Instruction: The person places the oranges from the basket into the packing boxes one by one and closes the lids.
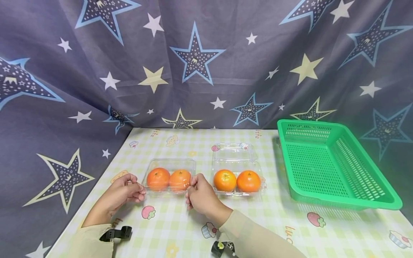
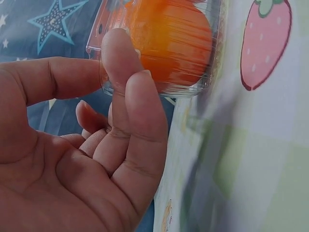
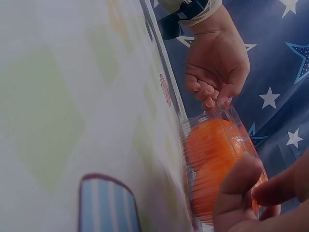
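The left hand (image 1: 124, 193) pinches the left end of the clear plastic clamshell box with two oranges (image 1: 169, 178), fingertips curled on its corner. The box's long axis runs left to right between both hands, on the checked tablecloth (image 1: 264, 222). The right hand (image 1: 201, 196) grips the right end likewise. Whether the lid is latched is hard to make out. Further right sit an open second clamshell of oranges (image 1: 237, 174) and a green plastic basket (image 1: 335, 168).
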Action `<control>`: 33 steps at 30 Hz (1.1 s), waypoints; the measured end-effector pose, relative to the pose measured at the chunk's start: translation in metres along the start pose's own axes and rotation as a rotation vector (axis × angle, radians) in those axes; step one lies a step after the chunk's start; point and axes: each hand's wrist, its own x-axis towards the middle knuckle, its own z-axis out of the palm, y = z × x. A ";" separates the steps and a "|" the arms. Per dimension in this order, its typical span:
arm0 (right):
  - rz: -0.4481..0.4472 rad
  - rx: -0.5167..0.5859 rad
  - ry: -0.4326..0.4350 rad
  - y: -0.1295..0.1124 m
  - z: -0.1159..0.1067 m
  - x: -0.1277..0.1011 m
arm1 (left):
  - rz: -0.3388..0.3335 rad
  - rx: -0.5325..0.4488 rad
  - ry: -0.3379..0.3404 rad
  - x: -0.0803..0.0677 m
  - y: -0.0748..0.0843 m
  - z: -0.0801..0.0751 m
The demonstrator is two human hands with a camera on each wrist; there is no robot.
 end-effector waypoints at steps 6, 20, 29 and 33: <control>0.008 -0.005 0.003 0.000 0.001 0.000 | 0.000 0.001 -0.003 -0.001 0.000 0.000; 0.019 0.016 -0.002 0.000 0.000 0.001 | -0.002 -0.006 -0.014 -0.001 0.001 -0.001; 0.013 0.004 -0.002 -0.002 0.000 0.001 | -0.004 -0.004 0.006 -0.001 0.000 -0.002; 0.008 0.013 -0.010 -0.003 0.000 0.002 | 0.006 -0.002 0.024 0.000 0.000 -0.003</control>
